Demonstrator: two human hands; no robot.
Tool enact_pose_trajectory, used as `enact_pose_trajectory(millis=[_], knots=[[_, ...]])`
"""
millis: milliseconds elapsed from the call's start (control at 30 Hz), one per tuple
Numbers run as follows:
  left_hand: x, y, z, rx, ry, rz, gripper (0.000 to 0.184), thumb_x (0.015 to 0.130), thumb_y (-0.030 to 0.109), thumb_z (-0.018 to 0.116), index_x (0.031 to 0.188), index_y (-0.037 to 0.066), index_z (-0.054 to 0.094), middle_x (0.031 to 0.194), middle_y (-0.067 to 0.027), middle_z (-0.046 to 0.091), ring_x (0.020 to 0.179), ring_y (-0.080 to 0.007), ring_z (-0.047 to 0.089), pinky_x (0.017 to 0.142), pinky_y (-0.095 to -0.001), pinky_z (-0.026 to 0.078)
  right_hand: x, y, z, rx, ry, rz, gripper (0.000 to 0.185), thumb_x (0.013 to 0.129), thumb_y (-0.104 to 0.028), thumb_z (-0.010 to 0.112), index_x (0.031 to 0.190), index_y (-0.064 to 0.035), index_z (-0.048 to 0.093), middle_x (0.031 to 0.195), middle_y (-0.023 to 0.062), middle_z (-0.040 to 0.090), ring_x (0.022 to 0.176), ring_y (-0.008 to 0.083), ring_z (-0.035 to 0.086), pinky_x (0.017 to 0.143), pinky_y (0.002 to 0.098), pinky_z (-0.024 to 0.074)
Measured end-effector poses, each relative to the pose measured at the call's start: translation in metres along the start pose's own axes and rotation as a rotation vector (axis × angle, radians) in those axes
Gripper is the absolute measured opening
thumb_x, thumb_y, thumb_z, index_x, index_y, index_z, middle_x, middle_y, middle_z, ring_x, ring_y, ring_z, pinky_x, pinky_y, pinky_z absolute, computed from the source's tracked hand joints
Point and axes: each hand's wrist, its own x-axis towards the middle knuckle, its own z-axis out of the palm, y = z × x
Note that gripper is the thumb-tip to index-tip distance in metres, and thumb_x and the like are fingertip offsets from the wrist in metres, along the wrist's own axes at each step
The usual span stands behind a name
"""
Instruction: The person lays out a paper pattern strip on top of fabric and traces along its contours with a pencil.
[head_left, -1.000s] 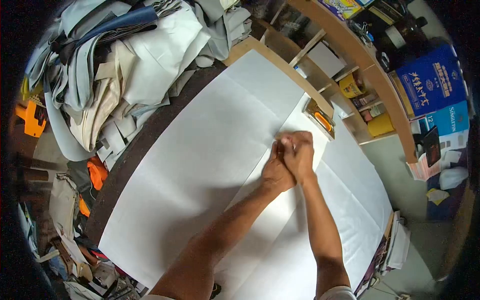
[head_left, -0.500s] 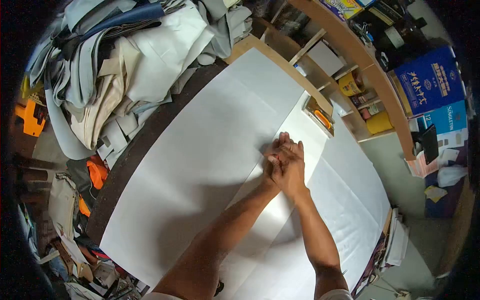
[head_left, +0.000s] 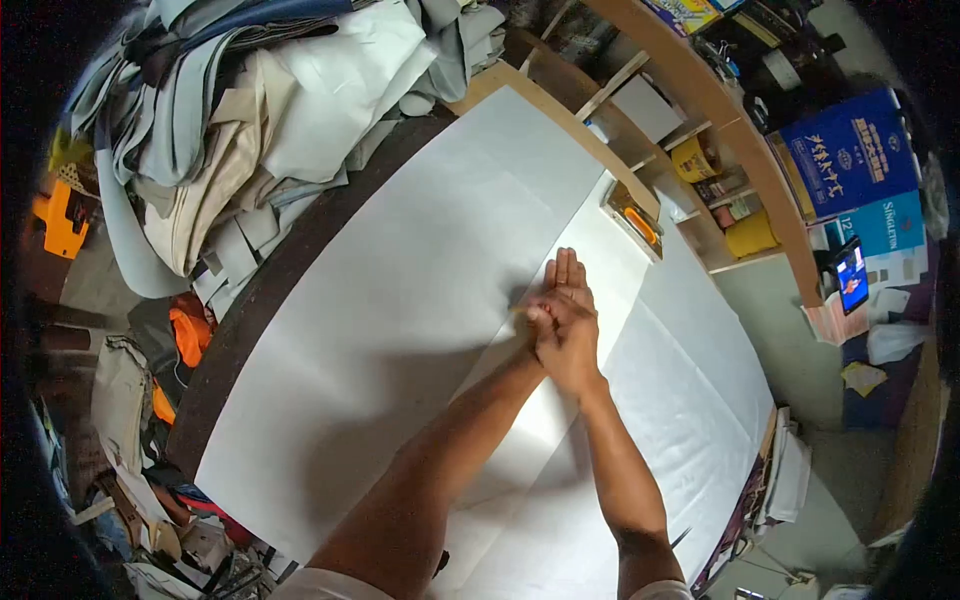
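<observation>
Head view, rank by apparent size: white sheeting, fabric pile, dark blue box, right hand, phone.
Largest to smallest, as they look:
1. White sheeting
2. Fabric pile
3. Dark blue box
4. Right hand
5. Phone
Differing nearness to the camera leaves true sizes unsure.

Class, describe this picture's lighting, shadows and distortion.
Head view: the lens bows the wooden shelf and the corners go black; head view: a soft shadow lies on the white sheet beside the left forearm; head view: a bright patch shows between this arm and the right forearm.
</observation>
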Motion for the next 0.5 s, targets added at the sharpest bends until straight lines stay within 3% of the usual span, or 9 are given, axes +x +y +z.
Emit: enact_pose_trajectory(millis=[67,133,200,400,500], knots=[[0.0,0.0,0.001,-0.037,0.025,0.019,0.056,0.101,0.029,0.05,0.144,-0.008,0.048,0.152,-0.0287,0.045,0.147,-0.0455,0.038,0.123,-0.0535,0.033,0.003,0.005,0.004,0.352,0.176,0.264,0.011,0.096,-0.008,0.072,0.101,-0.0008,0.078,0.101,0.0152,0.073,0.102,0.0291,0.065,0.101,0.0388,0.0486],[-0.002,-0.002,0.002,-0.147,0.032,0.084,0.059,0.1,0.029,0.05,0.145,-0.009,0.047,0.153,-0.031,0.044,0.15,-0.0484,0.034,0.126,-0.0532,0.029,0.002,0.001,-0.005,0.422,0.321,0.367,0.012,0.097,-0.008,0.071,0.104,-0.0024,0.08,0.101,0.0158,0.073,0.1,0.0254,0.065,0.095,0.037,0.0517],[-0.008,-0.001,-0.007,-0.064,-0.023,0.128,0.057,0.103,0.029,0.048,0.145,-0.009,0.047,0.148,-0.0305,0.05,0.149,-0.0463,0.035,0.125,-0.0543,0.031,-0.003,-0.005,-0.012,0.425,0.376,0.362,0.013,0.097,-0.009,0.071,0.104,-0.0025,0.08,0.101,0.0154,0.073,0.1,0.0267,0.065,0.095,0.0375,0.0518],[-0.099,-0.016,-0.129,-0.438,-0.409,-0.089,0.07,0.102,0.033,0.057,0.153,-0.012,0.04,0.163,-0.034,0.03,0.157,-0.0465,0.022,0.129,-0.0555,0.014,-0.019,-0.005,-0.001,0.275,0.198,0.294,0.015,0.097,-0.013,0.07,0.104,-0.0046,0.081,0.101,0.0116,0.076,0.105,0.0295,0.062,0.094,0.0379,0.0521],[-0.133,-0.024,-0.154,-0.551,-0.419,-0.158,0.079,0.099,0.034,0.062,0.154,-0.015,0.035,0.166,-0.0361,0.023,0.16,-0.047,0.014,0.13,-0.0564,0.011,-0.018,-0.004,0.008,0.223,0.171,0.255,0.016,0.098,-0.016,0.069,0.105,-0.0088,0.082,0.105,0.0076,0.078,0.107,0.0291,0.06,0.095,0.0392,0.0519]])
